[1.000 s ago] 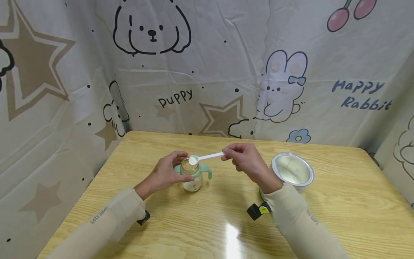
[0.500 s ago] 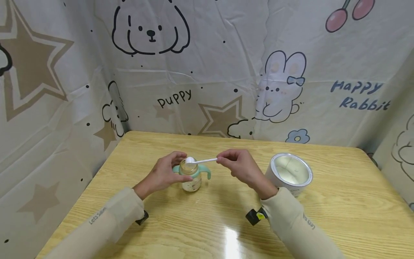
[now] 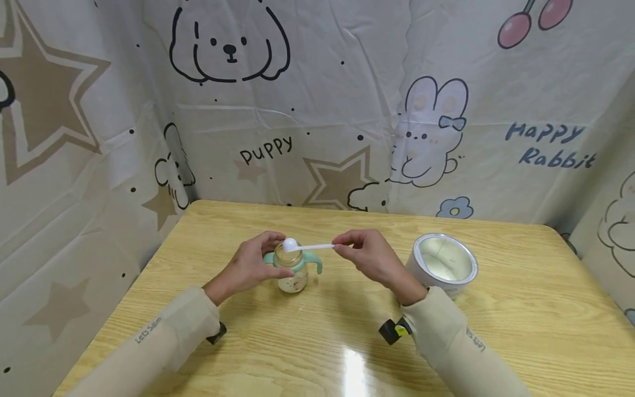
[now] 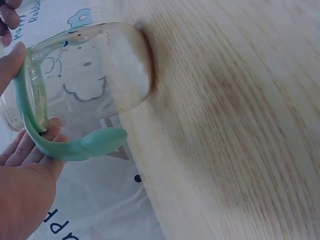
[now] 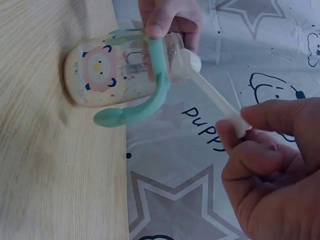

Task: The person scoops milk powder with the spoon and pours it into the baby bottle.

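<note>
A clear baby bottle [image 3: 292, 284] with mint-green handles [image 4: 102, 142] stands upright and uncapped on the table, pale contents low inside. My left hand [image 3: 250, 267] holds it around the neck, thumb on the near side and fingers behind. My right hand [image 3: 367, 256] pinches the handle end of a white measuring scoop [image 3: 310, 247] between thumb and fingers. Over the bottle's mouth the scoop's bowl [image 5: 191, 61] is turned over, its rounded underside up. In the right wrist view a cartoon print shows on the bottle's side.
To the right, just beyond my right wrist, stands an open white tub [image 3: 434, 278] with a silver rim and a creamy inside. The wooden table [image 3: 278, 353] ends at a printed cloth backdrop [image 3: 342, 99] behind and at the left.
The scoop's bowl, earlier facing up with pale powder in it, has turned over above the bottle's mouth. My right hand has moved slightly left and down. My left hand stays on the bottle.
</note>
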{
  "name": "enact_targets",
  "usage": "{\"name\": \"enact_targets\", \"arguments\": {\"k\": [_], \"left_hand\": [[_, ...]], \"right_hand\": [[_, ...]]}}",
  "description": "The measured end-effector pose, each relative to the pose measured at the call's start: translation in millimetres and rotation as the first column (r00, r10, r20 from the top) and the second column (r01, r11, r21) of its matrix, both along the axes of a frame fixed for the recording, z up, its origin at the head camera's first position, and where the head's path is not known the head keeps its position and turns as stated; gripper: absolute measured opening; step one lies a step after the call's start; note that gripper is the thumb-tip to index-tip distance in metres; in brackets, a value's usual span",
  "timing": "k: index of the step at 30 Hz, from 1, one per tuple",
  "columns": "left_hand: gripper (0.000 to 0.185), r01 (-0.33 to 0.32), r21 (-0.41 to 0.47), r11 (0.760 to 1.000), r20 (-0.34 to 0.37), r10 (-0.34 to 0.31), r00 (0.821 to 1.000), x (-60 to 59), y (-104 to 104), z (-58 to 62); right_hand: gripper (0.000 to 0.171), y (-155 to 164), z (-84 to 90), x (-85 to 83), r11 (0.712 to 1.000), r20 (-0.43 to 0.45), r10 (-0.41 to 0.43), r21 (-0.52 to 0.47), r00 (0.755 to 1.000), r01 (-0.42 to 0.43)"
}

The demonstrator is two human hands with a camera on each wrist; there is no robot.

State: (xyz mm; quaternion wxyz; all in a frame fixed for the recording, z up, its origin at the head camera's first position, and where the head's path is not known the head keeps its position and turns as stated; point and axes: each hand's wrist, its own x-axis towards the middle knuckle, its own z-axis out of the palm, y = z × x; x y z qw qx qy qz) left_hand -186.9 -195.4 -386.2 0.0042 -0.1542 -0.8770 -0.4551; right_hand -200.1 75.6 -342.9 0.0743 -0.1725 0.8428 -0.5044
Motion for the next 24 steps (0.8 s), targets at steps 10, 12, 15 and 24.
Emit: {"name": "enact_targets", "arguments": {"k": [10,12,15,24], "left_hand": [[0.074,0.004,-0.002,1.000,0.008,-0.004,1.000,-0.5,0,1.0],[0.075,0.008,-0.007,1.000,0.014,-0.008,1.000,-0.5,-1,2.1],[0.078,0.010,-0.014,1.000,0.022,-0.010,1.000,-0.8,-2,4.8],[0.080,0.049,0.054,0.997,0.014,-0.050,0.999,-5.7,0,17.2]], "right_hand": [[0.020,5,7.8,-0.8,0.999,0.068,0.001,-0.048,0.998,0.002],[0.021,7,10.5,-1.9,0.997,0.078,-0.004,-0.073,0.997,0.010],[0.023,11,14.5,-3.6,0.994,0.091,-0.016,-0.106,0.996,0.026],[0.025,26,26.4,-6.6,0.994,0.080,-0.015,-0.105,0.997,0.024]]}}
